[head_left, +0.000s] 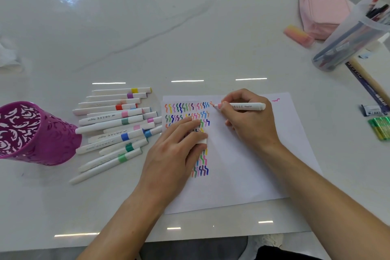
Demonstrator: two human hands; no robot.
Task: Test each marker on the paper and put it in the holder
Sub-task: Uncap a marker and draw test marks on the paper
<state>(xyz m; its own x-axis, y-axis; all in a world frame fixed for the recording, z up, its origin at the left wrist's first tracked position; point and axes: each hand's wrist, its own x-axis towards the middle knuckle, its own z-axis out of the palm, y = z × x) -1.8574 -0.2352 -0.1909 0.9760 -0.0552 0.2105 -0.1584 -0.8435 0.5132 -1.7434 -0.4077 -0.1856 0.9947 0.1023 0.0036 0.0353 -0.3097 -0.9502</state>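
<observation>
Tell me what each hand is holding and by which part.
The right hand pinches a white marker near its tip, which touches the paper. The left hand pinches a small white cap between thumb and forefinger.

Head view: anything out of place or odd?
Minor only: a stray pink mark sits near the top right corner of the paper, apart from the squiggle rows. The purple holder and clear container lean outward, likely lens distortion.
</observation>
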